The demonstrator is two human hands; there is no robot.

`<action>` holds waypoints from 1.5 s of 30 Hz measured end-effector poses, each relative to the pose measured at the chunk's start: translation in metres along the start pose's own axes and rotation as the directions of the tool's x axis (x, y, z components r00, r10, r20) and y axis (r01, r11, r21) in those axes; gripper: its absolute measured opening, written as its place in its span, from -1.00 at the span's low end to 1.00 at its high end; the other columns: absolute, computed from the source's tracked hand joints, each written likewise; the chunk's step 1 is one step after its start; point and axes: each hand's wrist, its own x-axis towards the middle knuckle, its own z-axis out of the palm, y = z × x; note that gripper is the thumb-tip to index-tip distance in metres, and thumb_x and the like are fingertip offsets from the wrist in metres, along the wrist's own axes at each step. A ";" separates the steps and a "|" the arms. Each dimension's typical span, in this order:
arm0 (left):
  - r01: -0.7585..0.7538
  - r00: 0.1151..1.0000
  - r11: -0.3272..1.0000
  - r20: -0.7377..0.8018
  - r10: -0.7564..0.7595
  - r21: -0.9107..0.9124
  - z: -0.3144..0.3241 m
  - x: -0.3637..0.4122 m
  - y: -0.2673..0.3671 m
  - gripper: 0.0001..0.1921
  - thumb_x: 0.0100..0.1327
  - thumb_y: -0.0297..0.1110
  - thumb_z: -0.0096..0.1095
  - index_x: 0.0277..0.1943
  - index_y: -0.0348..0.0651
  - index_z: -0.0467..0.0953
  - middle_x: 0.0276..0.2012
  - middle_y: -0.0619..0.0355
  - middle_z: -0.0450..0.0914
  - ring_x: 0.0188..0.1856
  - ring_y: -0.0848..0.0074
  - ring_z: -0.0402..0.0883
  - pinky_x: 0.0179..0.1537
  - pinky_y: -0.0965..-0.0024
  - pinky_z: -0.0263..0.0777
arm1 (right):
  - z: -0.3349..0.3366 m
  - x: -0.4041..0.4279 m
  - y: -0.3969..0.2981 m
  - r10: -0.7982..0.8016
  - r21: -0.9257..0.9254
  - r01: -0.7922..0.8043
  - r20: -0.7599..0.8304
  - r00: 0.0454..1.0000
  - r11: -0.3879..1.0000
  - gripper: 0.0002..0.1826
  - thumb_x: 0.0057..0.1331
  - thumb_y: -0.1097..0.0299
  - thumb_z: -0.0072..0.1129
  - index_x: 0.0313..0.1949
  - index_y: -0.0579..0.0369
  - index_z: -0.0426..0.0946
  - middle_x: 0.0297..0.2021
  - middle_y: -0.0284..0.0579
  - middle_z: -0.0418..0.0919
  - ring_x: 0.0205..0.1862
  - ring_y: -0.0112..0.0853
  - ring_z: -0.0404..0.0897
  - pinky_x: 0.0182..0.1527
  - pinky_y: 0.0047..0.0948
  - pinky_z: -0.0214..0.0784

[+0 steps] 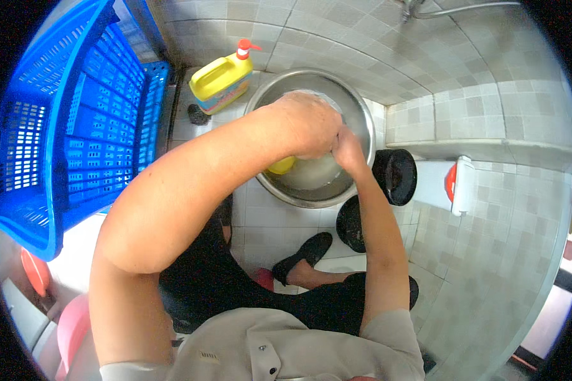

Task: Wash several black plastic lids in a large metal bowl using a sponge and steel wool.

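Note:
Both of my hands are together over a round stainless steel basin [310,202] on the tiled floor. My left hand [312,124] bends over the basin's middle, its fingers hidden beneath the back of the hand. Close against its right side is my right hand [349,148], fingers curled and partly hidden. What either hand holds cannot be made out. Cloudy water [310,172] lies in the basin, with something yellow [281,165] at its left under my left wrist. Behind and left of the basin stands a yellow jug [221,81] with a red pump top.
Blue plastic crates [57,143] stand at the left. A dark scouring pad [199,115] lies by the jug. Black round containers [394,177] [350,224] sit right of the basin, near a white container [434,183]. Tiled walls [343,28] close off the far side; a metal hose [467,9] hangs there.

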 end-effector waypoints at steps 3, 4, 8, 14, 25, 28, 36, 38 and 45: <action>0.014 1.000 1.000 -0.008 -0.014 -0.021 0.000 0.000 -0.012 -0.64 0.20 -0.13 0.34 -0.18 -0.32 0.65 -0.25 -0.23 0.69 -0.12 0.00 0.71 -0.05 0.05 0.57 | 0.046 -0.005 0.010 -0.078 -0.056 0.076 -0.030 0.997 0.996 -0.81 0.35 0.35 0.09 -0.20 0.24 0.47 -0.29 0.22 0.57 -0.18 0.15 0.57 -0.11 0.03 0.42; 0.017 1.000 1.000 -0.021 -0.018 -0.023 0.001 0.001 -0.016 -0.63 0.19 -0.13 0.34 -0.19 -0.34 0.65 -0.27 -0.23 0.69 -0.14 0.00 0.71 -0.06 0.04 0.57 | 0.058 -0.007 0.012 -0.187 -0.142 0.183 -0.010 0.982 0.973 -0.84 0.34 0.38 0.05 -0.22 0.23 0.47 -0.30 0.20 0.56 -0.20 0.14 0.57 -0.13 0.01 0.44; 0.056 0.998 0.998 -0.016 -0.057 -0.031 0.003 0.001 -0.029 -0.64 0.18 -0.15 0.33 -0.23 -0.36 0.65 -0.30 -0.22 0.69 -0.17 -0.02 0.71 -0.07 0.04 0.58 | 0.097 -0.030 0.007 -0.259 -0.313 0.288 0.133 0.957 0.905 -0.91 0.26 0.45 0.01 -0.27 0.15 0.47 -0.33 0.02 0.54 -0.24 -0.03 0.61 -0.16 -0.08 0.51; 0.085 0.996 0.993 -0.014 -0.087 -0.078 0.006 -0.002 -0.041 -0.70 0.17 -0.21 0.28 -0.27 -0.36 0.64 -0.33 -0.24 0.68 -0.21 -0.04 0.71 -0.11 0.02 0.57 | 0.120 -0.037 0.038 -0.154 -0.517 0.324 0.343 0.926 0.792 -0.88 0.25 0.43 0.05 -0.24 0.11 0.52 -0.26 -0.08 0.60 -0.21 -0.19 0.67 -0.18 -0.16 0.54; 0.108 0.994 0.991 0.019 -0.106 -0.076 0.009 0.000 -0.051 -0.71 0.22 -0.20 0.28 -0.21 -0.29 0.59 -0.32 -0.20 0.68 -0.18 -0.03 0.70 -0.09 0.00 0.55 | 0.171 -0.016 -0.018 -0.140 -0.408 0.290 0.358 0.923 0.866 -0.58 0.39 0.26 -0.02 0.20 0.07 0.44 0.24 0.06 0.37 0.34 -0.03 0.30 0.11 0.10 0.30; 0.097 0.995 0.993 -0.021 -0.098 -0.062 0.008 0.002 -0.044 -0.72 0.23 -0.19 0.26 -0.23 -0.28 0.60 -0.31 -0.20 0.68 -0.18 -0.03 0.70 -0.09 0.00 0.55 | 0.187 -0.015 -0.021 -0.076 -0.452 0.173 0.224 0.972 0.875 -0.49 0.41 0.20 -0.05 0.32 0.00 0.31 0.35 0.03 0.26 0.37 0.00 0.24 0.15 0.24 0.25; 0.189 0.980 0.982 0.064 -0.190 0.023 0.008 0.012 -0.042 -0.69 0.24 -0.16 0.25 -0.15 -0.26 0.60 -0.28 -0.23 0.67 -0.17 -0.06 0.68 -0.09 -0.03 0.54 | 0.201 0.011 -0.037 -0.332 -0.436 0.317 0.043 0.942 0.843 -0.54 0.40 0.21 -0.08 0.22 0.12 0.42 0.21 -0.03 0.43 0.25 -0.06 0.39 0.25 0.24 0.18; 0.222 0.967 0.972 0.109 -0.229 0.075 0.008 0.011 -0.045 -0.66 0.25 -0.14 0.26 -0.12 -0.26 0.59 -0.26 -0.23 0.67 -0.16 -0.06 0.68 -0.09 -0.03 0.54 | 0.201 0.014 -0.043 -0.244 -0.434 0.255 0.082 0.966 0.864 -0.57 0.38 0.24 -0.08 0.18 0.14 0.46 0.13 -0.05 0.50 0.21 -0.07 0.43 0.24 0.23 0.19; 0.249 0.961 0.964 0.100 -0.258 0.094 0.015 0.013 -0.045 -0.58 0.29 -0.09 0.24 0.07 -0.21 0.58 -0.20 -0.22 0.68 -0.11 -0.06 0.68 -0.04 -0.04 0.52 | 0.177 0.026 -0.036 -0.218 -0.480 0.218 0.055 0.974 0.850 -0.71 0.32 0.28 -0.02 -0.07 0.07 0.60 -0.09 -0.09 0.56 0.08 -0.15 0.49 0.18 0.12 0.23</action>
